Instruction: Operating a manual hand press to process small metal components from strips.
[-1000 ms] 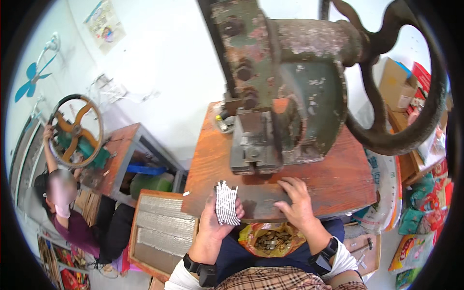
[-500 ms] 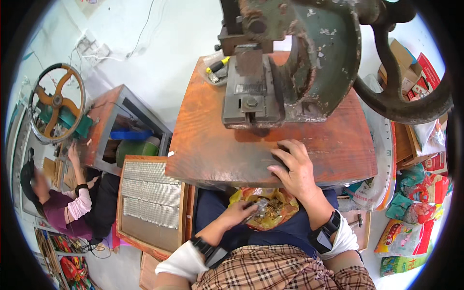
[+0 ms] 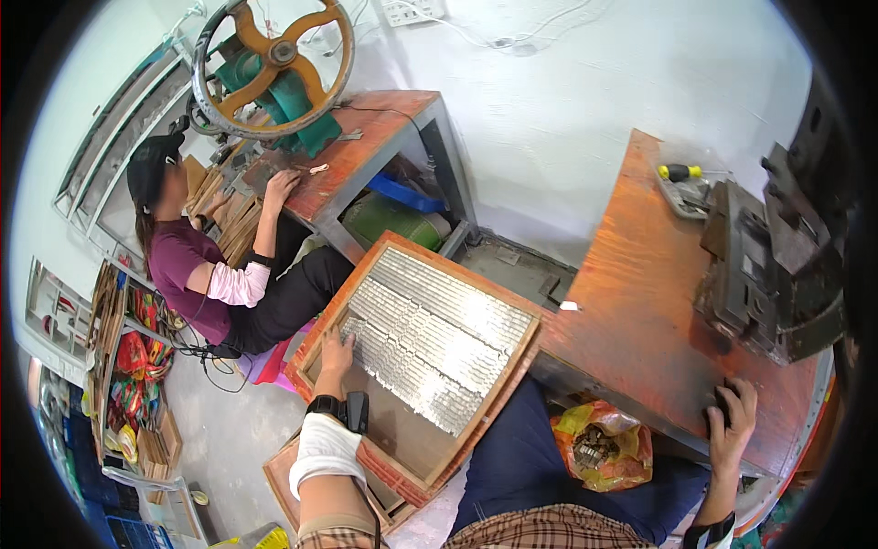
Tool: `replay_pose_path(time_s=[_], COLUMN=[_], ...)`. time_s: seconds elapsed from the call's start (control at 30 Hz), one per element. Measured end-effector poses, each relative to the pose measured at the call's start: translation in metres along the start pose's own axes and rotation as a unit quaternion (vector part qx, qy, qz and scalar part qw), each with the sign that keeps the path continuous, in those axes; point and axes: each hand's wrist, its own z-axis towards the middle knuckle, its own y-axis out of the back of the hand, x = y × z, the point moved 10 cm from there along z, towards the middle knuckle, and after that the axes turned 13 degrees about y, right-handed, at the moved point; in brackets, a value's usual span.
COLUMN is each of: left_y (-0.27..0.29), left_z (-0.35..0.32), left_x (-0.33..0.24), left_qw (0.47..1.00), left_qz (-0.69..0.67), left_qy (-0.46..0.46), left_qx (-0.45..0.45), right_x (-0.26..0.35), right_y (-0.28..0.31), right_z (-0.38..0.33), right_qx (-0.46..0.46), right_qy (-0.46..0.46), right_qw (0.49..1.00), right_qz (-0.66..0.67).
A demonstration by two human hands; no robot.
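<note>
At far left a co-worker [image 3: 197,261] is seated at a red bench [image 3: 366,151] bearing a green press with a spoked handwheel [image 3: 273,64]; that person's hand rests on the bench top. Further right, a shallow wooden tray [image 3: 430,240] is seen tilted beside the wearer's knee, its long axis running from lower left to upper right. Rows of small silvery metal pieces [image 3: 434,334] are packed inside it, covering the upper part; the lower corner is bare board. The left hand [image 3: 335,355] is laid in the tray at its left edge, fingers loosely spread and flat, touching the nearest rows, nothing gripped. A second, like tray [image 3: 283,471] is partly hidden beneath. On the lap, an orange-and-yellow plastic bag [image 3: 599,444] is held open, filled with small dark metal bits. At right, the right hand [image 3: 732,416] is curled over the near edge of the orange worktable [image 3: 640,302], fingertips on the top just below the dark iron press [image 3: 777,265]; whether anything is pinched cannot be told.
</note>
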Motion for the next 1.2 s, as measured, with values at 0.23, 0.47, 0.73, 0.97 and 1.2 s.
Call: replay_pose_path(time_s=[0.23, 0.47, 0.73, 0.97, 1.2], left_y=[-0.024, -0.016, -0.023, -0.028, -0.022], left_z=[0.004, 0.015, 0.037, 0.043, 0.040], left_x=[-0.002, -0.005, -0.013, 0.002, -0.008], left_qw=[0.983, 0.990, 0.951, 0.943, 0.949], left_qz=[0.097, 0.049, -0.104, -0.136, -0.099], left_qy=[0.107, 0.064, 0.007, 0.044, 0.060], left_qx=[0.116, 0.114, 0.290, 0.299, 0.294], right_x=[-0.010, -0.016, -0.015, -0.015, -0.015], right_y=[-0.008, -0.010, -0.012, -0.012, -0.012], right_z=[-0.002, -0.007, -0.009, -0.006, -0.006], right_qx=[0.014, 0.028, 0.035, 0.033, 0.043], right_qy=[-0.018, -0.040, -0.009, -0.026, -0.019], right_qw=[0.999, 0.996, 0.993, 0.994, 0.992], right_qz=[-0.046, -0.076, -0.112, -0.099, -0.116])
